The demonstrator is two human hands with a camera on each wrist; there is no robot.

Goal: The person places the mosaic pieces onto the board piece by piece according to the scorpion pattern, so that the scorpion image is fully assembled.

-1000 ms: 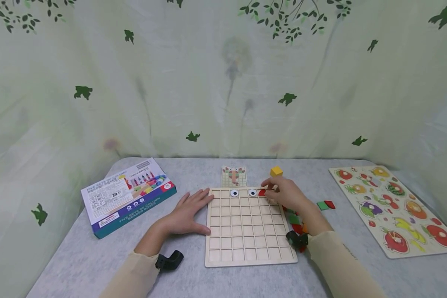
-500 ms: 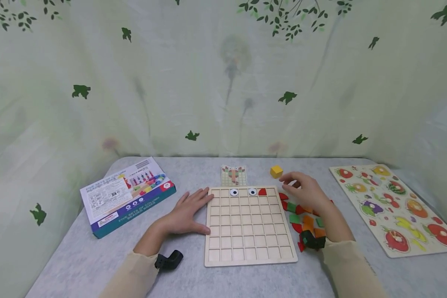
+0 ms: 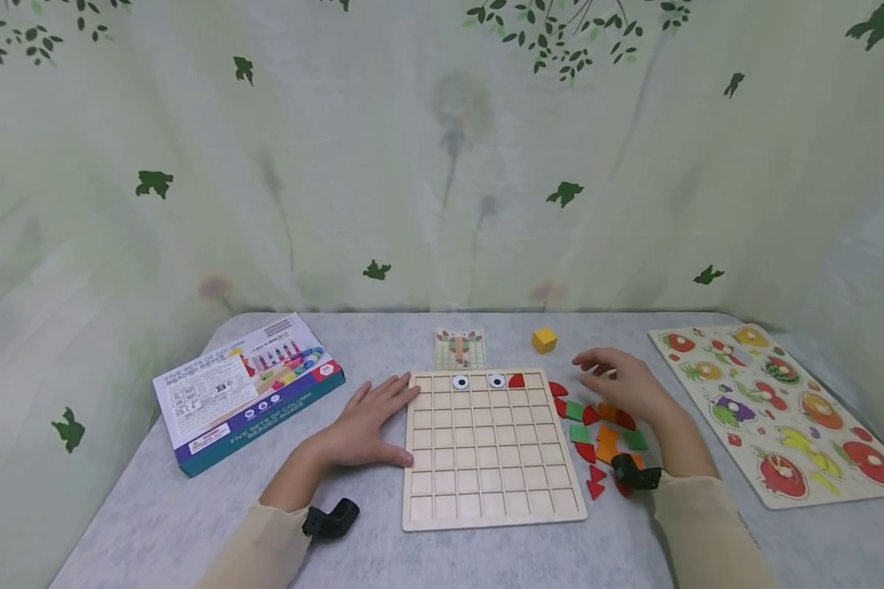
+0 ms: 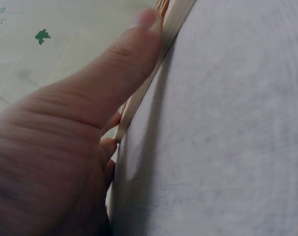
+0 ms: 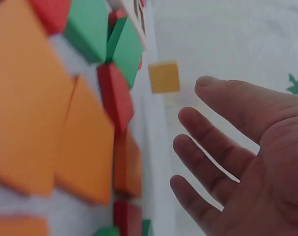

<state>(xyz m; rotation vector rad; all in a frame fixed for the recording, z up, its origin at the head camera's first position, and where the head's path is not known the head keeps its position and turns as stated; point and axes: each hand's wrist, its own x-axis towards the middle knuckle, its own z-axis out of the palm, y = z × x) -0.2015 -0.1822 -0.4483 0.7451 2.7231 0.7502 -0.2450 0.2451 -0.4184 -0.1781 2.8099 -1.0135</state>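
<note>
A square wooden grid board [image 3: 492, 458] lies flat in the middle of the table. Two eye pieces, the left one [image 3: 460, 382] and the right one [image 3: 497, 381], and a red quarter-round piece [image 3: 516, 380] sit in its top row. My left hand [image 3: 368, 425] rests at the board's left edge, fingers spread, thumb against the side in the left wrist view. My right hand [image 3: 626, 383] hovers over the far end of the loose pieces, relaxed and holding nothing. Beneath and beside it lie red, green [image 3: 579, 434] and orange [image 3: 607, 442] flat pieces.
A small pattern card [image 3: 460, 349] lies just behind the board, with a yellow cube [image 3: 544, 340] to its right. At the left is a boxed toy set [image 3: 249, 393]. A fruit puzzle board [image 3: 781, 413] lies at the right. A printed curtain [image 3: 442, 204] hangs behind the table.
My right hand has let go of the red quarter-round piece in the board's top row and moved right, over the loose pieces. My left hand stays at the board's edge.
</note>
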